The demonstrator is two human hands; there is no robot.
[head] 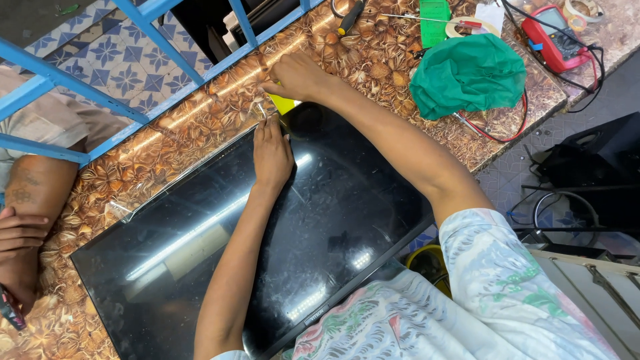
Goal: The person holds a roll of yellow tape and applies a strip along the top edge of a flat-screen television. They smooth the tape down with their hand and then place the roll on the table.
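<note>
A large flat-screen panel (220, 253) lies face up across the patterned brown worktop (373, 60), its glossy black face throwing back long strips of ceiling light and taking up most of the surface between the blue metal frame (100, 100) and the near edge. The left hand (271, 153) rests flat on the glass near the panel's far edge, fingers stretched toward the rim, its grip open and closed on nothing. The right hand (297, 77) reaches over the far corner with its grip pinched around a small yellow piece (283, 103) that sits right at the panel's edge; what kind of piece it is cannot be told, and a small glinting bit shows just beside the left fingertips. The panel looks wide, thin and stiff, likely moderately heavy for its thickness, and fragile: the face is smooth and slippery, prone to smudges and to cracking under point pressure or twisting. It is best held by the bezel at two opposite edges, kept level, with palms off the middle of the screen. Further along the worktop lie a bunched green cloth (467, 73), a red multimeter (557, 37) with its leads, and a screwdriver (350, 17). Another person's arm (27, 200) rests at the left edge.
</note>
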